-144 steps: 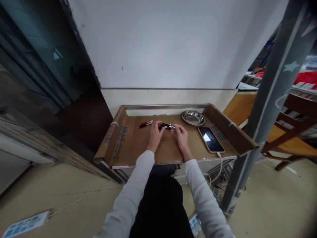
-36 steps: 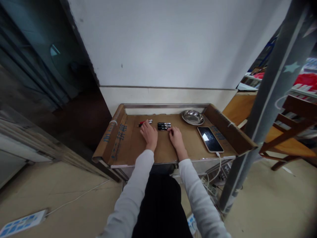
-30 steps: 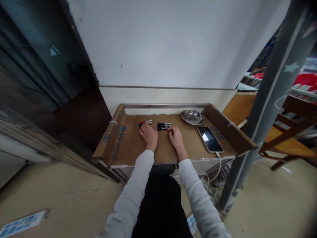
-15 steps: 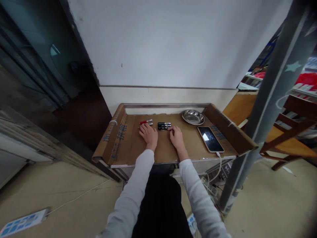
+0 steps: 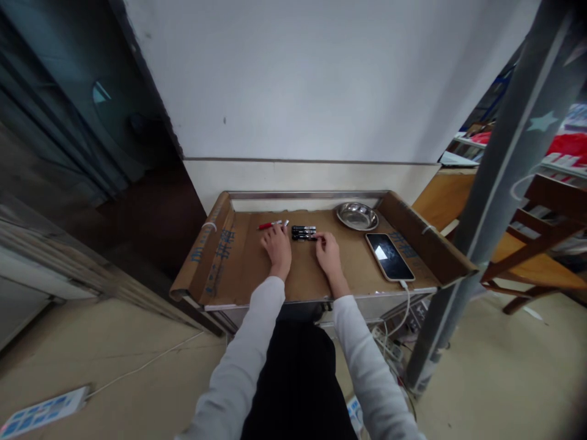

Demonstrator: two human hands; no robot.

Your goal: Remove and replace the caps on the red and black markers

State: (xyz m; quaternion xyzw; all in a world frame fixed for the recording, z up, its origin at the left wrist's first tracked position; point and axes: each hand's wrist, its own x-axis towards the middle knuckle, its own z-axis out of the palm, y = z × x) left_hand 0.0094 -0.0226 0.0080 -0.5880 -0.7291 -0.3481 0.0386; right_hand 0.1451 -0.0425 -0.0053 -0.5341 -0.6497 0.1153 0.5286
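Observation:
My left hand is closed over a pen, mostly hidden under the fingers; its pale end pokes out past the fingertips. Just beyond that hand lies a red pen, its silver end partly behind the fingers. Several black pens lie side by side in a neat row between my hands. My right hand has thumb and forefinger pinched at the right end of the nearest black pen.
A shallow steel bowl stands at the back right of the cardboard-lined table. In front of it lies a phone with a white charging cable. Raised cardboard flaps edge both sides; a grey post stands at right.
Several black pens, earlier between both hands, now lie in a row. My left hand went left to the remaining pens, closed on one and shifted it slightly right. My right hand stayed by the row.

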